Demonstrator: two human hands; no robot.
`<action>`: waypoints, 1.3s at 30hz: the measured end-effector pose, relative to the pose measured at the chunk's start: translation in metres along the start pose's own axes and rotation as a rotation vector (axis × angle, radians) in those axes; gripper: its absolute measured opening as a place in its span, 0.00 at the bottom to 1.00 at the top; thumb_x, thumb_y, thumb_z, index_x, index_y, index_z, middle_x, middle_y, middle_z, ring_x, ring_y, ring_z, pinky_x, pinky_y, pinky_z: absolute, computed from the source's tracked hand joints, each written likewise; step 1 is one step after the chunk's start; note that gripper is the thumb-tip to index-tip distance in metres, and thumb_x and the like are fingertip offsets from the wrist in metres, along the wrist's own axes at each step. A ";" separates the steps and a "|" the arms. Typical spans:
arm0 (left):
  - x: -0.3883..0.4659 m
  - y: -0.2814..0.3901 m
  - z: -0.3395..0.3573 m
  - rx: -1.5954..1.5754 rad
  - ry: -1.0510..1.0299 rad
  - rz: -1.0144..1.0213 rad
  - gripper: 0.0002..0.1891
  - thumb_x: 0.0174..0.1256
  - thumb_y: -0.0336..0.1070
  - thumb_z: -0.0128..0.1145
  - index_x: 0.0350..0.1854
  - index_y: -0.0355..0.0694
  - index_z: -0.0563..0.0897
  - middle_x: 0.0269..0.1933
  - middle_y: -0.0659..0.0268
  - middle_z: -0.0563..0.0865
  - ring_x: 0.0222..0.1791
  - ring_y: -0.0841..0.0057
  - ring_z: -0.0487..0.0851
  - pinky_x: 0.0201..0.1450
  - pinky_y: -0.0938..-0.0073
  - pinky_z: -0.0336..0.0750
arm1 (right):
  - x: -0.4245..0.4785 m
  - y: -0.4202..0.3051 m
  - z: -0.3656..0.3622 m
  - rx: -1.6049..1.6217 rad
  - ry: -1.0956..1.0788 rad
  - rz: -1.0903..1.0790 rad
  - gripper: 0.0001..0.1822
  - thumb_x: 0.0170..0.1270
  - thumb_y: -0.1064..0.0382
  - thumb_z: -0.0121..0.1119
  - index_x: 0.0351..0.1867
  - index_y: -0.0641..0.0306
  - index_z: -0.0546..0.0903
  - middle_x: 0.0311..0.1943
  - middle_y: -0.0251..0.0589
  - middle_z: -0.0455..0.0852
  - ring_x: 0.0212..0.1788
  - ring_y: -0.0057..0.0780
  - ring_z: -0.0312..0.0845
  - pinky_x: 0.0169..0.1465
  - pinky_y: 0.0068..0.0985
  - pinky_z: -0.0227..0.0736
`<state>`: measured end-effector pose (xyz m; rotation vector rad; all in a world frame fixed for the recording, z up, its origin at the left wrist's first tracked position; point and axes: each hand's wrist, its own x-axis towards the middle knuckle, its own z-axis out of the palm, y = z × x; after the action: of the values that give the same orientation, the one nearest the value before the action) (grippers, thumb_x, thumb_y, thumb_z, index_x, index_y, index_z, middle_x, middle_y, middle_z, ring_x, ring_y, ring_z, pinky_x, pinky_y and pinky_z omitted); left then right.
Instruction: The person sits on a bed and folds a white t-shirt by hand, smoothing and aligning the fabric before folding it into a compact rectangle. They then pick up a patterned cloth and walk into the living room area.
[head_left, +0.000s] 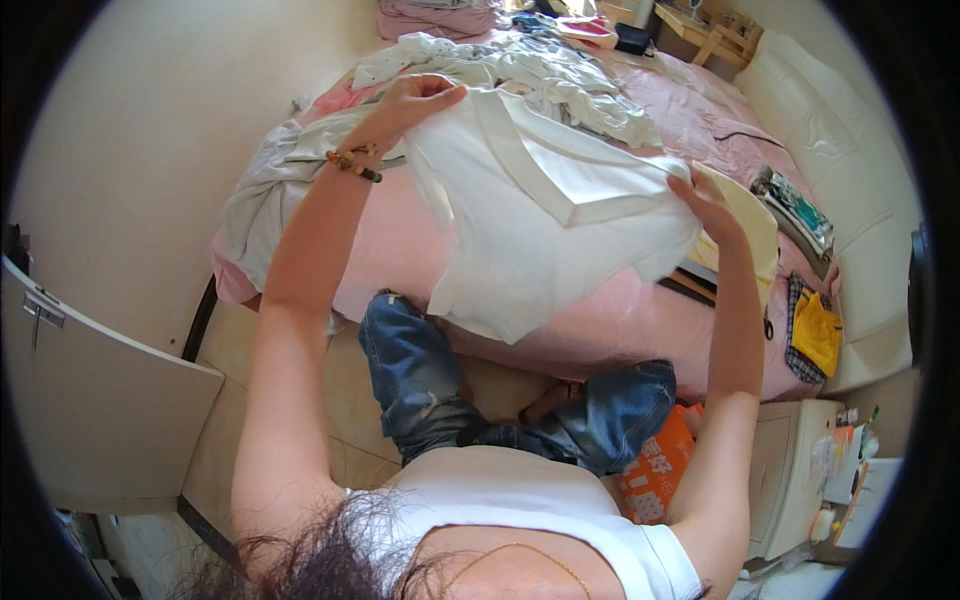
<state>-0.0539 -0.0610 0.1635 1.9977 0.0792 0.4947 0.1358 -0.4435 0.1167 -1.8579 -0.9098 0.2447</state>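
Observation:
A white V-neck top (517, 247) hangs spread between my two hands, above the near edge of a bed with a pink sheet (390, 240). My left hand (409, 109) pinches one shoulder of it, thumb on top. The other shoulder is gripped by my right hand (705, 199), lower and at the right. The V neckline faces up, and the lower hem droops over the bed's edge towards my knees. Just behind the top lies a heap of pale, crumpled clothes (555, 75). Beside my right hand a yellow cloth (739, 217) is partly hidden by the forearm.
Folded garments (795, 210) and a yellow item on checked cloth (816, 334) lie by the padded headboard (847, 150). A nightstand (787, 465) with small items is at my right, an orange bag (660, 465) beside it. A white door (105, 397) stands at the left.

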 end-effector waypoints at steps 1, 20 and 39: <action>-0.002 0.004 0.001 -0.078 -0.024 -0.040 0.16 0.58 0.48 0.61 0.37 0.39 0.81 0.28 0.77 0.78 0.29 0.91 0.73 0.30 0.86 0.68 | -0.002 0.004 -0.005 -0.028 -0.055 0.026 0.22 0.61 0.51 0.59 0.49 0.67 0.76 0.34 0.30 0.80 0.34 0.16 0.72 0.40 0.19 0.69; -0.051 -0.080 0.064 0.298 -0.606 0.030 0.10 0.61 0.38 0.57 0.37 0.36 0.81 0.30 0.69 0.82 0.31 0.83 0.76 0.35 0.79 0.71 | -0.001 0.118 0.037 -0.042 -0.144 0.148 0.15 0.59 0.54 0.61 0.38 0.65 0.80 0.28 0.25 0.77 0.30 0.12 0.67 0.33 0.14 0.62; -0.168 -0.177 0.112 0.461 -0.350 0.111 0.08 0.55 0.29 0.59 0.38 0.41 0.81 0.36 0.62 0.79 0.36 0.67 0.79 0.38 0.72 0.74 | -0.128 0.182 0.121 -0.343 0.179 0.094 0.14 0.51 0.76 0.56 0.41 0.63 0.77 0.35 0.41 0.82 0.39 0.32 0.79 0.46 0.24 0.71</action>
<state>-0.1376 -0.1177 -0.0857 2.5240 -0.1494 0.1971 0.0685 -0.4835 -0.1246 -2.2015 -0.7765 -0.0243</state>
